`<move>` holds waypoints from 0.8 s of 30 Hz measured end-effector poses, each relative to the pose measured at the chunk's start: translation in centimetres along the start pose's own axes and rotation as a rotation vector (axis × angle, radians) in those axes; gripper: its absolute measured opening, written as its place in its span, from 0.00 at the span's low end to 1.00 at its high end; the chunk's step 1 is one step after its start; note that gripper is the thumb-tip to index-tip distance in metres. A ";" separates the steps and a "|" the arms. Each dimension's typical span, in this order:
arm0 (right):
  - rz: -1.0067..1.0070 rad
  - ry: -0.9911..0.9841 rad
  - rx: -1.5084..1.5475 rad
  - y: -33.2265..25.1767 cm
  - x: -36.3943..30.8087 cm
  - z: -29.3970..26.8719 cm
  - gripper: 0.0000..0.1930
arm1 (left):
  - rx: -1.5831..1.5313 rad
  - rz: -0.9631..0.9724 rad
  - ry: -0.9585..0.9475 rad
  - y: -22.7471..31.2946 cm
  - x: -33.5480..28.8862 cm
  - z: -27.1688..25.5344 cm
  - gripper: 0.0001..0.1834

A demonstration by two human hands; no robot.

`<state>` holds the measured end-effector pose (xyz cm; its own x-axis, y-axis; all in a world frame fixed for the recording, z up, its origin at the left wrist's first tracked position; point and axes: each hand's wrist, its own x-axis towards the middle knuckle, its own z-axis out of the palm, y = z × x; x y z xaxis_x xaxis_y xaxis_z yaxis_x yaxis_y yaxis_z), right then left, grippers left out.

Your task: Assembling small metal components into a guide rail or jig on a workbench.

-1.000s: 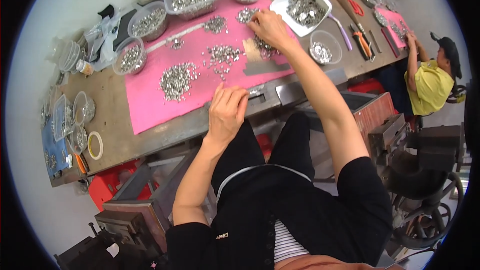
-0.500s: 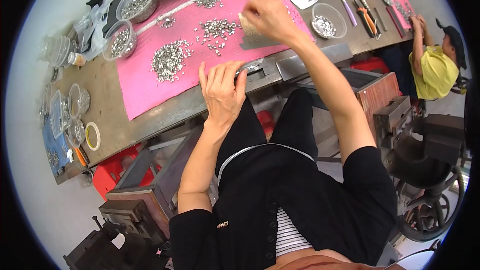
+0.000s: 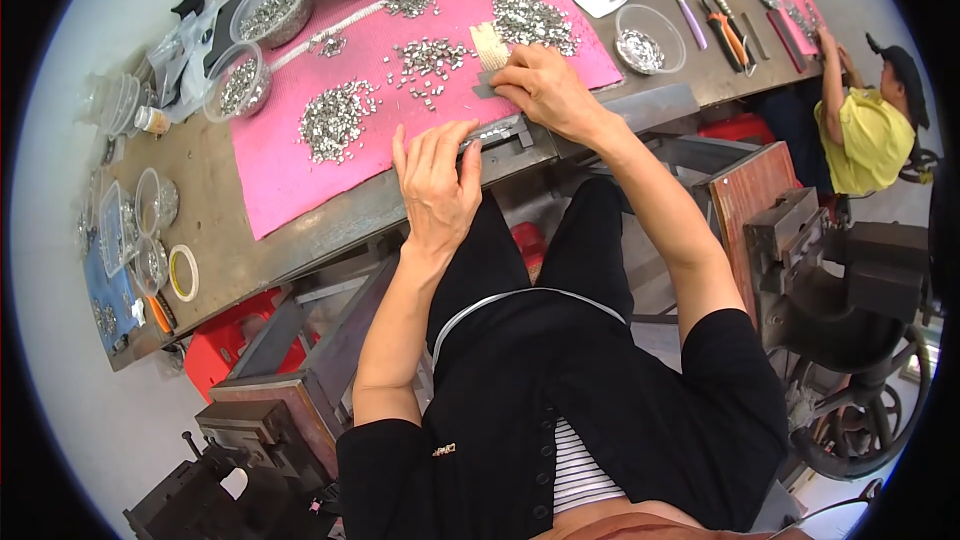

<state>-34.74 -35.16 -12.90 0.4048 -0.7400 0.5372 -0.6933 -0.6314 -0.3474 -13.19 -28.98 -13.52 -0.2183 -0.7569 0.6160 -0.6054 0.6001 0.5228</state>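
Observation:
Along the bench's near edge lies a slotted metal fixture (image 3: 502, 132) with small shiny pieces in a row. My left hand (image 3: 437, 180) grips its left end between thumb and forefinger, other fingers stretched over the pink mat. Just above the fixture's right end, my right hand (image 3: 552, 92) is closed in a pinch; anything at its fingertips is hidden. Beside those fingertips are a flat grey metal strip (image 3: 483, 90) and a pale ribbed block (image 3: 489, 44). Piles of small metal pieces (image 3: 338, 120) cover parts of the pink mat (image 3: 270, 185).
Clear tubs of metal parts (image 3: 272, 8) line the mat's far left. A white tray (image 3: 603, 2), a round tub (image 3: 645, 52) and orange-handled pliers (image 3: 728, 38) lie right. Farther right, a person in yellow (image 3: 868, 140) works at the bench. A machine vise (image 3: 790, 230) stands below.
My right hand has come down and nearer from above the metal pile to the fixture's right end, uncovering that pile. My left hand has barely moved.

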 end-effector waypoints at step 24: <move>0.374 0.051 0.507 -5.0 -3.2 -0.4 0.06 | 0.043 0.034 -0.010 -0.7 -0.7 0.2 0.19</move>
<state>-32.81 -29.50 -12.59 0.1526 -0.9277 0.3408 -0.4087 -0.3731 -0.8329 -12.83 -28.92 -14.41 -0.2462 -0.7391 0.6270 -0.6299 0.6137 0.4761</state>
